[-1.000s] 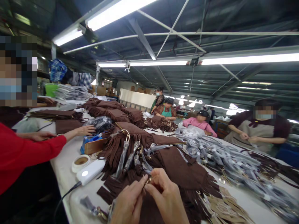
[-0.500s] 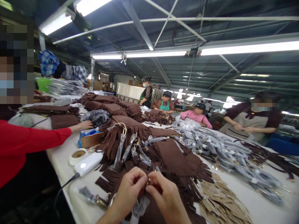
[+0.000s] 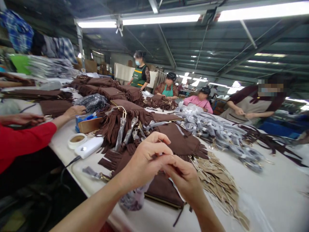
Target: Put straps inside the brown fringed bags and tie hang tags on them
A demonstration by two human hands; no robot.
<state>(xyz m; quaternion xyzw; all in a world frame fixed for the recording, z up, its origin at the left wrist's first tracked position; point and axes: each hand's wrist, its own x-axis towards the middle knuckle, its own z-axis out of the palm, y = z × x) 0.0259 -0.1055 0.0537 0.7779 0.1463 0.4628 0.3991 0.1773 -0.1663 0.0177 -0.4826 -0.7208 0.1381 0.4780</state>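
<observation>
My left hand [image 3: 151, 156] and my right hand [image 3: 183, 175] meet above the table with fingertips pinched together. Whatever lies between the fingers is too small and covered to make out. Beneath them is a dark brown fringed bag [image 3: 166, 190] with a zip along its near edge. A plastic-wrapped strap [image 3: 132, 199] hangs or lies below my left hand, partly hidden by the forearm. Just beyond my hands, another brown fringed bag [image 3: 187, 141] lies flat.
Brown bags [image 3: 113, 93] are heaped further back. Wrapped grey straps [image 3: 212, 129] and beige tags [image 3: 217, 175] lie to the right. At left are a tape roll [image 3: 77, 140], a white corded device [image 3: 89, 147] and a co-worker's red sleeve [image 3: 29, 141]. Other people stand or sit around the table.
Both hands have risen from the bag, still together at the fingertips. The view has tilted downward. The red-sleeved co-worker's second hand now shows at left.
</observation>
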